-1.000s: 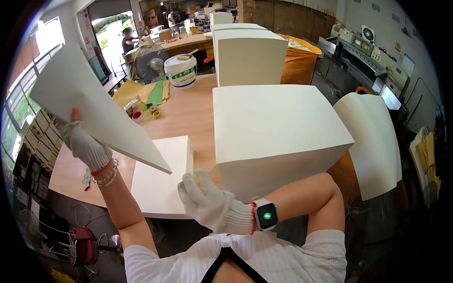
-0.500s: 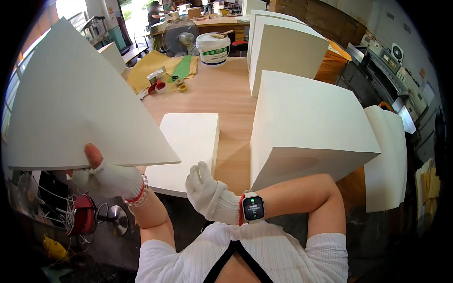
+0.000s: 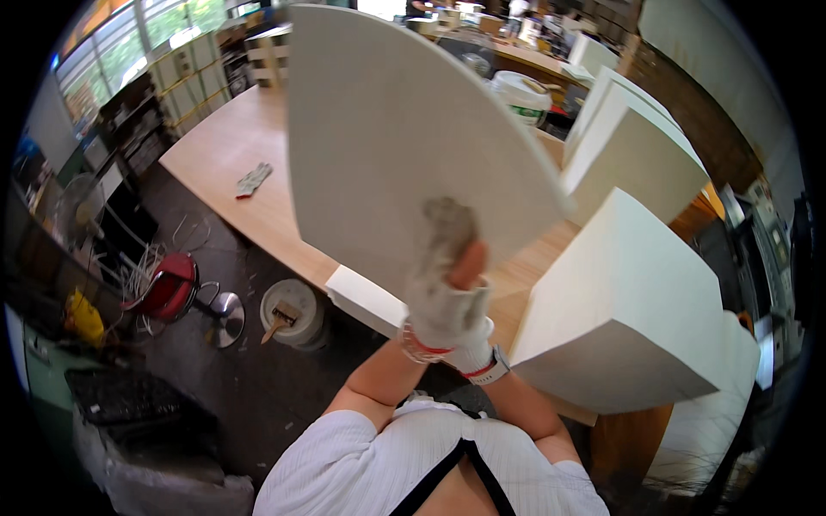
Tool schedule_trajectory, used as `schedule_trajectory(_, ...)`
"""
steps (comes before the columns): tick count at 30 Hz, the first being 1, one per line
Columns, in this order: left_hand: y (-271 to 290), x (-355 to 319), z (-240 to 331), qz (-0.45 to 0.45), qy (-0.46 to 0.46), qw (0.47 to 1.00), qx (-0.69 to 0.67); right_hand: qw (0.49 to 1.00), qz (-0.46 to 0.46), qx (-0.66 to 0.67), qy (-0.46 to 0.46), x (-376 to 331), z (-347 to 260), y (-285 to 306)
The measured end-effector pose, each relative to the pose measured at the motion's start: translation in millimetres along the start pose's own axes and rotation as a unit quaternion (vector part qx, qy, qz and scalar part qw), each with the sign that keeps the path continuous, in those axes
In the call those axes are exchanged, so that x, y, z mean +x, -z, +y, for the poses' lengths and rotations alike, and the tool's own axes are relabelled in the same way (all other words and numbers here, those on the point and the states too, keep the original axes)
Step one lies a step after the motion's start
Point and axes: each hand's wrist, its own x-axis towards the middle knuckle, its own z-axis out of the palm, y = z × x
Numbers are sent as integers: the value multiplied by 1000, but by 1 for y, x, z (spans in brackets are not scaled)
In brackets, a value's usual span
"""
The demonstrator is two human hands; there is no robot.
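Above the near edge of the wooden worktop, a large white board with one curved side is held upright, well clear of the surface. The left hand, in a soiled white work glove, has its grip pressed together on the board's lower edge, fingers flat on the face toward the camera. The right hand, gloved and wearing a wristwatch, sits just beneath it, mostly hidden; whether its grip is spread or pinching cannot be told. A flat white slab lies at the near edge below the hands. Tall white blocks stand toward the right end. A white bucket stands near the far edge, and a brush rests in a pail on the floor.
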Motion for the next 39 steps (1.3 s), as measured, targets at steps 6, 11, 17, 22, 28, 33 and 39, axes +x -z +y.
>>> schedule_trajectory(6,-43,9,-6,-173,52,983,29,810,-50,559,-171,-21,97,15)
schedule_trajectory(11,10,-69,-102,-213,81,974,0,931,76,133,-331,7,68,18)
schedule_trajectory(17,143,-160,-198,-263,337,886,179,950,43,32,-309,-8,68,27)
schedule_trajectory(22,169,-164,-193,-334,413,845,61,898,-159,-385,-140,-45,25,31)
schedule_trajectory(28,170,-166,-196,-322,408,854,10,855,-201,-462,-122,-38,13,17)
schedule_trajectory(33,176,-176,-216,-296,452,839,-59,843,-214,-484,-95,-37,13,16)
schedule_trajectory(39,172,-155,-207,-316,509,799,-42,861,-198,-460,-92,-41,18,17)
